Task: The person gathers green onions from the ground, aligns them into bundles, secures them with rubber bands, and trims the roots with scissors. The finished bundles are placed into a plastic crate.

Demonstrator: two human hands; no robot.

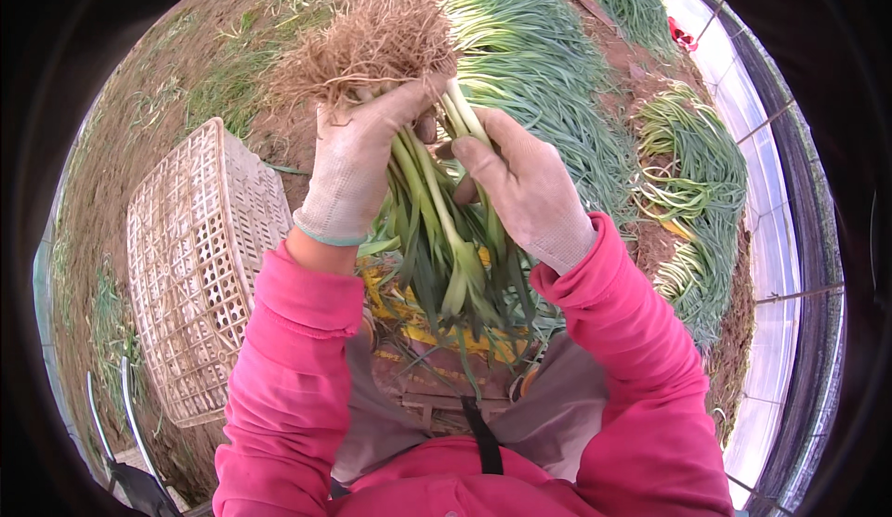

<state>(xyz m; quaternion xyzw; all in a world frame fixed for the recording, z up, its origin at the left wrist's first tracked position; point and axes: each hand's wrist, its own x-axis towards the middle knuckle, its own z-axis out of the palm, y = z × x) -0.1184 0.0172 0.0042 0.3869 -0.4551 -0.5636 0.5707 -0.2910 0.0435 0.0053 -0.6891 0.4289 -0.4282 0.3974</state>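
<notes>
My left hand (369, 148), in a pale knit work glove, is closed around a bunch of leafy green plants with white stems, perhaps garlic greens (425, 203). Their brown tangled roots (376, 43) point away from me, and the leaves hang towards my lap. My gloved right hand (523, 182) pinches a thick white stem (465, 109) at the bunch's right side, just below the roots. Some fingers of both hands are hidden behind the stems. Beyond my right hand, a long row of similar plants (536, 78) lies on the soil, white ends to the left.
A pale plastic lattice crate (209, 259) sits on the soil at left. More plant heaps (697, 189) lie at right beside translucent plastic sheeting (773, 252). A yellow-and-brown printed sack (446, 371) is between my legs. Metal rods (132, 412) stand at lower left.
</notes>
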